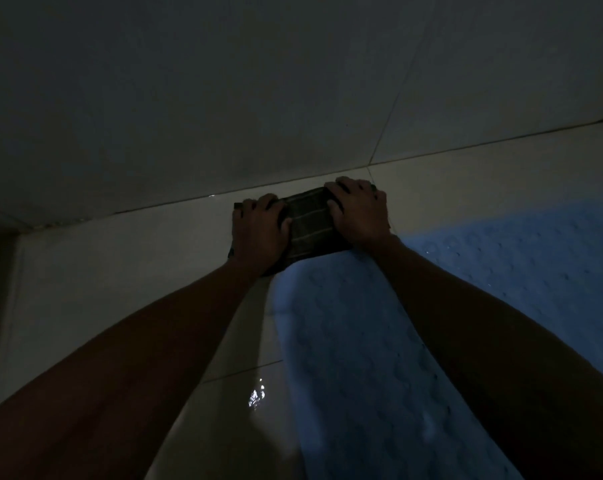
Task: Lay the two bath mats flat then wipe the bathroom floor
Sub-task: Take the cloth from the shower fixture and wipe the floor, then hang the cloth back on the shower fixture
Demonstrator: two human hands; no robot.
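Note:
A dark checked cloth [310,226] lies folded on the pale floor tiles [120,271], close to the foot of the wall. My left hand [258,230] presses down on its left part and my right hand [359,213] on its right part, fingers curled over the far edge. A light blue bath mat [355,358] with a dimpled surface lies flat between my forearms, its far end touching the cloth. More blue dimpled mat [522,265] lies flat to the right; whether it is a second mat is unclear in the dim light.
The tiled wall [258,98] rises just beyond the cloth and meets the floor along a dark grout line. A wet glint [256,396] shows on the tile near the mat's left edge. A corner lies at the far left.

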